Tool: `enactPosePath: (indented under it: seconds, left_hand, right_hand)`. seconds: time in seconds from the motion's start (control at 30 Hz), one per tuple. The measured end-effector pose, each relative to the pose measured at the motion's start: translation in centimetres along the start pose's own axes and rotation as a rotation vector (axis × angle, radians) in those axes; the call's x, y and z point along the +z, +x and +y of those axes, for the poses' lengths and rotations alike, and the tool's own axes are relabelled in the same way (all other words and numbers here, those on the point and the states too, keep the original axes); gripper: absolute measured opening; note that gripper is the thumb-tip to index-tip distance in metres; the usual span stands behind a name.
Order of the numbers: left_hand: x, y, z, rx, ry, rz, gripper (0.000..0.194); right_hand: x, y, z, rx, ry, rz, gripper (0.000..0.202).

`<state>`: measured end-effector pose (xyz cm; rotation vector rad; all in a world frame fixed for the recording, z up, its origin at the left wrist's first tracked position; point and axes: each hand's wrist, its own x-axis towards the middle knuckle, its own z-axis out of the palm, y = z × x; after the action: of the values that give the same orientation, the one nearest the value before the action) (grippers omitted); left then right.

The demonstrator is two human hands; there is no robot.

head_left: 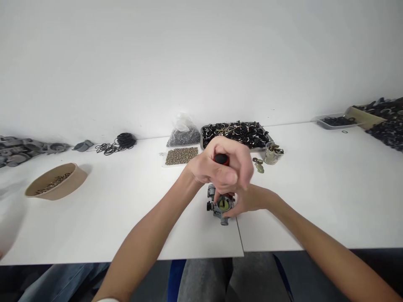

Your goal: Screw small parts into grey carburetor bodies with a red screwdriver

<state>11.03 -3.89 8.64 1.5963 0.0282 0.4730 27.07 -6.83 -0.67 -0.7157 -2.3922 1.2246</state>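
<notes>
My left hand [225, 161] is wrapped around the handle of a screwdriver [221, 159], black with a red band, held upright. Its shaft points down into the round bore of a grey cast-metal carburetor [224, 220], where a yellowish brass disc [224, 205] shows. Below and partly behind the left hand, my right hand [241, 203] grips the carburetor from the right side on the table, fingers around its body. A black knob [209, 206] sticks out at the part's left. The screwdriver's tip is hard to make out.
Behind lie a tray of black metal parts [236, 134], a tray of small brass pieces [181, 156], a bag [183, 132] and a cup of brass discs [273, 153]. A beige bowl [56, 181] stands left. Another person's blurred arm [11, 226] is at far left.
</notes>
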Motion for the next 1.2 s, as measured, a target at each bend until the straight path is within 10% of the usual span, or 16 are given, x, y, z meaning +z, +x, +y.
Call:
enactPosePath:
  seconds: [0.1,0.27,0.33,0.57,0.67,0.87,1.1,1.2]
  left_hand:
    - [0.2,0.0,0.9,-0.029,0.002,0.05,0.034]
    - [5.1,0.2,2.5,-0.009,0.256,0.821,0.021]
    - [5.8,0.2,2.2,0.048,0.217,0.951,0.02]
    - [0.1,-0.6,0.9,-0.048,-0.102,0.026,0.041]
    - [0.7,-0.2,2.1,-0.088,0.008,0.081,0.033]
    - [6.0,0.5,2.2,0.062,0.305,0.812,0.026]
    - [-0.3,0.3,0.3,0.031,0.006,0.048,0.047]
    - [0.8,1.2,1.4,-0.075,0.006,-0.018,0.033]
  right_hand:
    - [-0.1,0.0,0.1,0.016,-0.03,0.005,0.037]
    - [0.0,0.0,0.5,0.024,-0.09,0.042,0.034]
    - [0.1,0.1,0.6,-0.007,-0.076,0.038,0.035]
    - [0.0,0.0,0.2,0.009,-0.054,0.0,0.037]
    - [-0.1,0.0,-0.1,0.067,-0.068,0.034,0.04]
    - [0.0,-0.1,0.0,0.105,-0.042,0.04,0.035]
    - [-0.2,0.1,-0.2,0.056,-0.05,-0.017,0.04]
    - [-0.2,-0.1,-0.2,0.103,-0.072,0.017,0.043]
